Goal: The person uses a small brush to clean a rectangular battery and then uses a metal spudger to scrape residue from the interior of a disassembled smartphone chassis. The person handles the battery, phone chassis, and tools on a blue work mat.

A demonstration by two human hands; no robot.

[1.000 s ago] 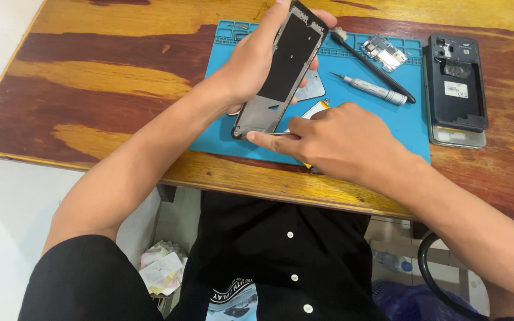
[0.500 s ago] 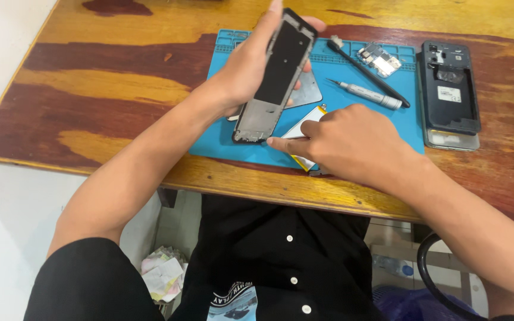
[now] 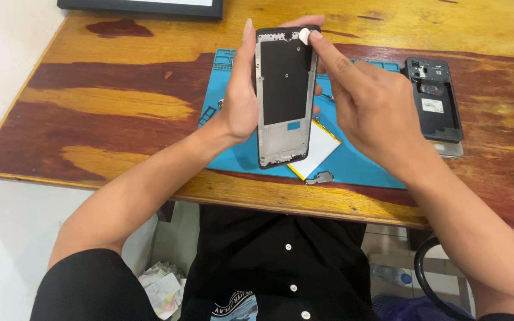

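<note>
My left hand [image 3: 242,101] grips an opened phone frame [image 3: 285,95], held upright above the blue work mat [image 3: 233,151] with its dark inner side facing me. My right hand [image 3: 373,107] pinches a small white round part [image 3: 304,35] between thumb and forefinger and presses it against the frame's top right corner. A flat white battery with a yellow edge [image 3: 319,148] lies on the mat just under the frame. Beside it, near the mat's front edge, rests a small grey metal bracket [image 3: 320,177].
A dark phone back cover [image 3: 434,98] lies on the wooden table [image 3: 108,113] to the right of the mat. A dark framed panel [image 3: 141,7] sits at the table's far edge. A black cable [image 3: 423,279] loops below the table's front edge at right.
My left hand has turned the phone frame upright and lifted it toward me. My right hand left the mat by the battery and rose to the frame's top corner with the white part.
</note>
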